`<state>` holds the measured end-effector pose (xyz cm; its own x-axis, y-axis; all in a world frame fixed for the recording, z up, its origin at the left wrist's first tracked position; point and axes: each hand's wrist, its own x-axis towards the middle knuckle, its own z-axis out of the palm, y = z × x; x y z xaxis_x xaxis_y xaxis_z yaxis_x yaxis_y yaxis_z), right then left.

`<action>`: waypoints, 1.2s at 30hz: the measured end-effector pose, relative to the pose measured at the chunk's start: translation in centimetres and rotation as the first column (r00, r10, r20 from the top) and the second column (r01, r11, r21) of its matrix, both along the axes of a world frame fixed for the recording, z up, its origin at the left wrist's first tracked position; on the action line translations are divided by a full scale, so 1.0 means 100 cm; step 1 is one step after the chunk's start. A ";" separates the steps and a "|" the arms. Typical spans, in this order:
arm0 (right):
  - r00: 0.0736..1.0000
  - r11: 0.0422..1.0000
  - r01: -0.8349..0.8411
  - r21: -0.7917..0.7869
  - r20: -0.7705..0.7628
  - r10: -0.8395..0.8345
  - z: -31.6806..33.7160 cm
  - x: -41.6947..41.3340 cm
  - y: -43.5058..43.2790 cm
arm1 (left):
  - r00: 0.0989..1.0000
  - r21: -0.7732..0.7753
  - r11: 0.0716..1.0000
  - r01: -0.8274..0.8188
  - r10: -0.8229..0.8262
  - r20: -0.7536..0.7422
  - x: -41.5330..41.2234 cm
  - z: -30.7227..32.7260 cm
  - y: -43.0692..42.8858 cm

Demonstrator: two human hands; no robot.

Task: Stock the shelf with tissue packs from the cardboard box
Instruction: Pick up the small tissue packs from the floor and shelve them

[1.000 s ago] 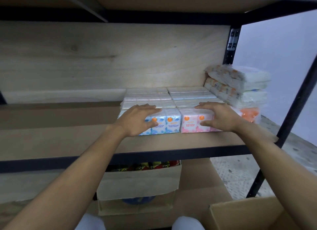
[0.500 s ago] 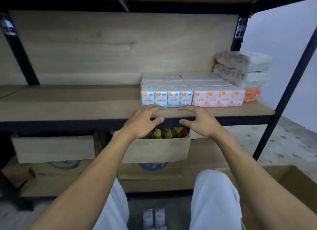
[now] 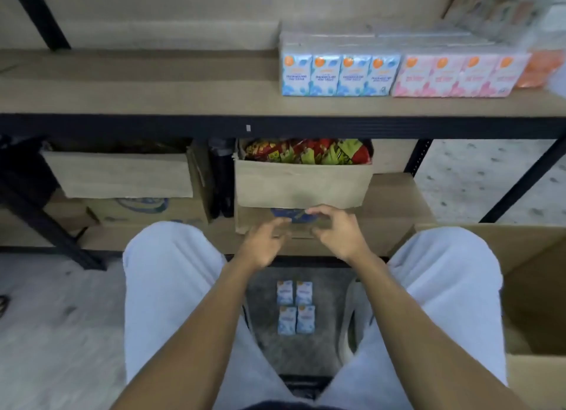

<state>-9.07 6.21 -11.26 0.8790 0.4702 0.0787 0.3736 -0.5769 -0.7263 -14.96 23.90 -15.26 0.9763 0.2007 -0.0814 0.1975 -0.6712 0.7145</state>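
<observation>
On the wooden shelf [image 3: 153, 97] stand a row of blue tissue packs [image 3: 340, 74] and, touching them on the right, a row of pink tissue packs [image 3: 453, 76]. A blue tissue pack bundle [image 3: 295, 307] lies on the floor between my knees. My left hand [image 3: 263, 244] and my right hand [image 3: 337, 229] hover empty, fingers loosely apart, below the shelf and above that bundle. The open cardboard box [image 3: 539, 287] sits at my right; its inside is mostly out of view.
Orange and clear wrapped packs [image 3: 539, 70] are stacked at the shelf's right end. Under the shelf stand a box of red and yellow snack packets [image 3: 306, 177] and another cardboard box [image 3: 119, 177]. Black shelf legs [image 3: 520, 180] stand at both sides.
Both hands left the packs on the shelf and dropped down toward my lap. My view tilted downward, showing my knees and the blue bundle on the floor.
</observation>
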 end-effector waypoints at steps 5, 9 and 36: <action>0.972 0.994 -0.005 -0.106 -0.235 -0.020 -0.086 -0.001 0.008 | 0.975 -0.065 0.997 -0.050 0.035 -0.219 -0.009 -0.084 0.004; 0.937 0.972 -0.046 -0.231 -0.347 -0.038 -0.140 0.000 0.015 | 0.957 -0.153 0.986 -0.060 0.014 -0.290 -0.006 -0.120 -0.003; 0.721 0.947 0.120 -0.298 -0.629 -0.289 -0.316 -0.038 0.005 | 0.801 -0.212 0.971 -0.114 -0.037 -0.598 -0.020 -0.272 -0.031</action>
